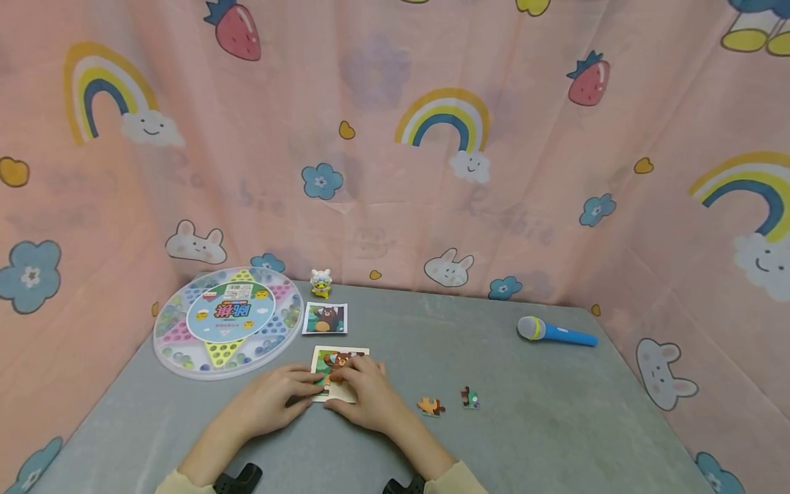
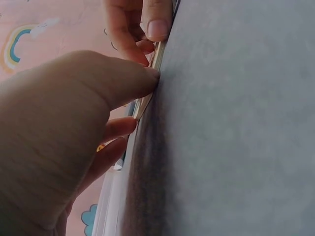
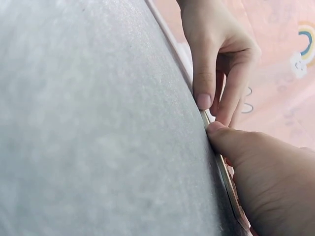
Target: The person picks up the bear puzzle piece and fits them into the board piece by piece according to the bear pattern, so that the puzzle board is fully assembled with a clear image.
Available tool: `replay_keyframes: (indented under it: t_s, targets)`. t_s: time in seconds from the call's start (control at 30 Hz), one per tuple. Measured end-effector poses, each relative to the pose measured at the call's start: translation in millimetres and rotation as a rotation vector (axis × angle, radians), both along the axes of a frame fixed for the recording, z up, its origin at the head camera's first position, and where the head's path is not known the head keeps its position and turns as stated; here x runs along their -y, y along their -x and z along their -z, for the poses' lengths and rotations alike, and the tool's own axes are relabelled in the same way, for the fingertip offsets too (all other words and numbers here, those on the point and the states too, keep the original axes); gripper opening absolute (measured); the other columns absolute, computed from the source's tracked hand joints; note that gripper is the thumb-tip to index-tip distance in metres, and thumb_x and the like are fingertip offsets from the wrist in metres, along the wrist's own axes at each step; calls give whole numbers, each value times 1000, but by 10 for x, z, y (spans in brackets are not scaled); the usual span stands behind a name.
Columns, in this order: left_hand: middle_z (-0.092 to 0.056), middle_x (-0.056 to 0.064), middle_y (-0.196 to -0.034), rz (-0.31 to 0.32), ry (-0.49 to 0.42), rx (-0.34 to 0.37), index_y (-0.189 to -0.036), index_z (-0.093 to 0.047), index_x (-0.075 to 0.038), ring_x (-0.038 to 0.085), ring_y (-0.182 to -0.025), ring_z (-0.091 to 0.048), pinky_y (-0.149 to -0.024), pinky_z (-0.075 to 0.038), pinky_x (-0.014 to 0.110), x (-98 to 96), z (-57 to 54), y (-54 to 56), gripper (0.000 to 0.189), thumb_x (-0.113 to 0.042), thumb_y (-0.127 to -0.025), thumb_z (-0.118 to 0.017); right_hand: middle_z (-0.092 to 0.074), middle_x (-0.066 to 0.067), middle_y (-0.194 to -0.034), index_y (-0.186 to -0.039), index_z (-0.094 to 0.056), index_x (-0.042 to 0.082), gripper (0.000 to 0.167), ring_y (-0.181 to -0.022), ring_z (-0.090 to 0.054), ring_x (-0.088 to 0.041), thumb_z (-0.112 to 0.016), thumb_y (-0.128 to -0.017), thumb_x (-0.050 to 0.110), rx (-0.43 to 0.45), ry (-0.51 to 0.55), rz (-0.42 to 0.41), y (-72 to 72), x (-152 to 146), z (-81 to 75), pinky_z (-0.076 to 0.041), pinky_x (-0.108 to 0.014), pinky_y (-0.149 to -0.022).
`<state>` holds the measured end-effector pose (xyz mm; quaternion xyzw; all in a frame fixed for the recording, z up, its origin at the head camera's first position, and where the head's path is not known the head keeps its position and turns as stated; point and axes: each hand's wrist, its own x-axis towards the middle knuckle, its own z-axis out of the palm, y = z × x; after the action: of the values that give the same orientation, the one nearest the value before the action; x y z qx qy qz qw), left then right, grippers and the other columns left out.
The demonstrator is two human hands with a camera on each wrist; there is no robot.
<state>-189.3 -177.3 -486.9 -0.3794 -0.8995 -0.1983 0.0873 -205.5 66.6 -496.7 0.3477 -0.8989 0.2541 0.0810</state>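
A small jigsaw puzzle board (image 1: 341, 392) with a brown bear picture lies on the grey table, its lower part bare and cream-coloured. My left hand (image 1: 280, 399) grips its left side, thumb at the near edge and fingertips on the left border. Bent over the board's right half, my right hand (image 1: 368, 394) has its thumb (image 3: 216, 129) on the near edge and fingertips on the picture. Whether a piece sits under those fingers is hidden. To the right lie two loose pieces, an orange one (image 1: 431, 406) and a green-and-brown one (image 1: 470, 398).
Behind the board lies a bear picture card (image 1: 325, 319), with a small yellow-and-white figurine (image 1: 321, 283) beyond it. A round Chinese checkers board (image 1: 212, 353) occupies the left. A blue toy microphone (image 1: 558, 332) lies far right. A pink printed curtain (image 1: 382, 226) hangs along the table's back.
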Motion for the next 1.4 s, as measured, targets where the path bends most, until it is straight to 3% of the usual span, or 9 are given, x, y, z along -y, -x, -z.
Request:
replay_keyframes:
  t_s: [0.37, 0.97, 1.27, 1.4]
  targets:
    - [-76, 0, -131, -12, 19, -7, -118, -84, -16, 30, -124, -68, -103, -58, 52, -24, 6, 9, 24, -13, -95, -79, -62, 5, -107, -113, -81, 25, 26, -101, -52, -11, -83, -93, 40, 2, 0, -7, 3, 2, 12, -35, -34, -88]
    - [-73, 6, -137, -22, -34, -31, -126, -80, -9, 32, -127, -67, -104, -57, 52, -41, 61, 13, 30, -10, -97, -77, -64, 3, -110, -115, -80, 21, 28, -103, -54, -14, -82, -94, 39, -30, 14, 9, 23, 13, 21, -35, -35, -87]
    - [-69, 8, -142, -41, -33, -8, -133, -75, -9, 33, -133, -63, -107, -55, 53, -64, 88, 2, 34, -12, -100, -73, -65, 2, -110, -117, -80, 21, 30, -103, -56, -15, -82, -93, 40, -60, -6, 33, 41, 1, 50, -38, -35, -86]
    - [-68, 8, -144, -58, -40, 13, -136, -74, -8, 33, -134, -62, -108, -54, 54, -74, 94, -11, 36, -12, -100, -73, -65, 3, -110, -116, -80, 22, 30, -103, -54, -14, -82, -93, 41, -27, -3, 43, 35, 3, 32, -36, -35, -87]
